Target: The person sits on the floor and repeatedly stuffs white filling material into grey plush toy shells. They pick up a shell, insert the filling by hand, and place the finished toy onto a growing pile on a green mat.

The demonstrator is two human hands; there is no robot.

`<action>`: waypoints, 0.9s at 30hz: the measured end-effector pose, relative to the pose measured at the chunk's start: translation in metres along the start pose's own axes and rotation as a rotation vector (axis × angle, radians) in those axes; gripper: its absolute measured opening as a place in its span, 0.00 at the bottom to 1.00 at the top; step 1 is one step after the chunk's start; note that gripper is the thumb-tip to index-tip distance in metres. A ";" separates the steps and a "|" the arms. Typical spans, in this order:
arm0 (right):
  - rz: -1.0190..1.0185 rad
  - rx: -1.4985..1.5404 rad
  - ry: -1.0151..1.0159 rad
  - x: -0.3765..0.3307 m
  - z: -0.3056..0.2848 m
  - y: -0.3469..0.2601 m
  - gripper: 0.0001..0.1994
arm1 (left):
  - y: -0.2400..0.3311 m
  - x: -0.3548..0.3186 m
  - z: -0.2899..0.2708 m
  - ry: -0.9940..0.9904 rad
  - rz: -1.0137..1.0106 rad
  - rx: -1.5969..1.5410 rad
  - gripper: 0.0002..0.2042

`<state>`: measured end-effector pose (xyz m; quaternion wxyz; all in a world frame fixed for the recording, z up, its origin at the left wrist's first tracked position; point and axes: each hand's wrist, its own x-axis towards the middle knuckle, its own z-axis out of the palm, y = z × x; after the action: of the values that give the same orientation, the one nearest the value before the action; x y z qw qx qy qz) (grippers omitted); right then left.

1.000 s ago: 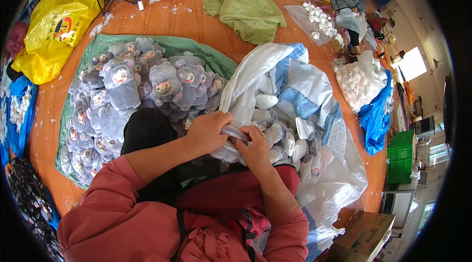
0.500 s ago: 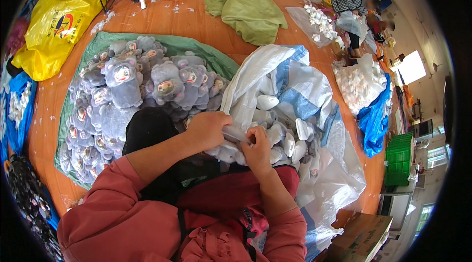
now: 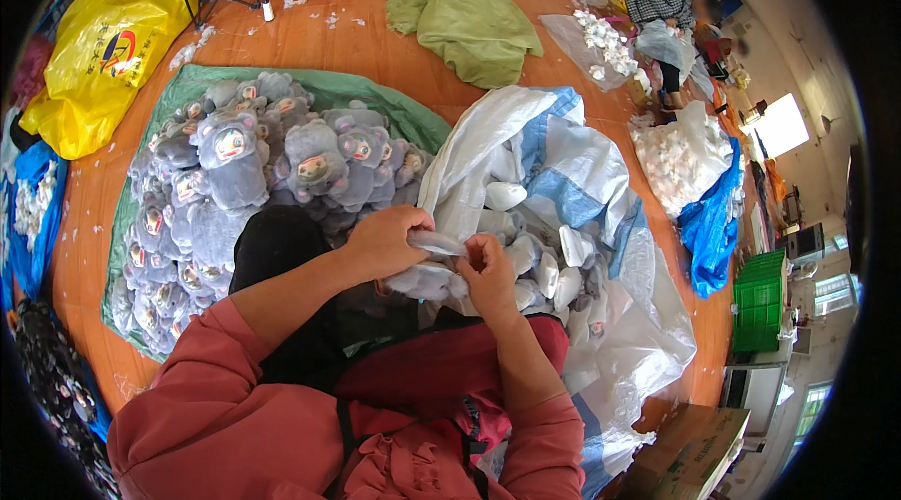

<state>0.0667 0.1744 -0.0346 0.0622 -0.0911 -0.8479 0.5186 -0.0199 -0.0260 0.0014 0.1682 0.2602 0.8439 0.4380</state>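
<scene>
A white-and-blue woven plastic sack (image 3: 563,171) lies open just right of the hands, holding unstuffed grey-and-white plush skins (image 3: 544,265). On a green tarp (image 3: 394,106) to the left sits a heap of stuffed grey plush toys (image 3: 253,171). The left hand (image 3: 389,242) and right hand (image 3: 488,275) are both clamped on one limp grey plush skin (image 3: 439,245) above the lap. Bare orange floor (image 3: 357,40) lies open beyond the tarp's far edge.
</scene>
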 end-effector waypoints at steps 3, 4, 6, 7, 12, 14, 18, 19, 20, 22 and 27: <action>0.041 -0.037 -0.071 -0.003 -0.002 -0.012 0.13 | 0.000 -0.002 0.004 0.010 0.111 0.076 0.13; 0.039 -0.065 -0.103 -0.003 -0.003 -0.015 0.13 | -0.003 -0.002 0.009 0.029 0.160 0.132 0.12; 0.036 -0.120 -0.166 -0.003 -0.005 -0.018 0.13 | -0.006 -0.003 0.014 0.055 0.235 0.214 0.11; -0.004 -0.129 -0.155 -0.004 -0.005 -0.018 0.13 | -0.007 -0.004 0.015 0.062 0.261 0.239 0.10; -0.131 -0.146 -0.023 -0.007 -0.004 -0.017 0.13 | -0.012 0.003 0.010 0.172 0.291 0.294 0.10; -0.123 -0.131 0.000 -0.005 -0.004 -0.014 0.14 | -0.011 0.003 0.008 0.232 0.323 0.300 0.11; -0.105 -0.150 0.046 -0.004 -0.004 -0.010 0.14 | -0.008 0.001 0.009 0.251 0.268 0.183 0.10; -0.086 -0.147 0.041 -0.003 -0.004 -0.009 0.14 | -0.006 0.001 0.008 0.249 0.256 0.159 0.10; -0.066 -0.144 0.035 -0.002 -0.004 -0.008 0.14 | -0.005 0.001 0.008 0.246 0.244 0.135 0.10; -0.032 -0.135 0.027 -0.001 -0.004 -0.003 0.15 | -0.006 0.002 0.009 0.265 0.284 0.134 0.09; -0.038 -0.097 0.044 0.000 -0.004 -0.002 0.17 | -0.007 0.003 0.010 0.273 0.363 0.162 0.07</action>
<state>0.0675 0.1770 -0.0310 0.0863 -0.0893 -0.8720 0.4735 -0.0192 -0.0215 -0.0097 -0.0503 0.3587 0.8305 0.4232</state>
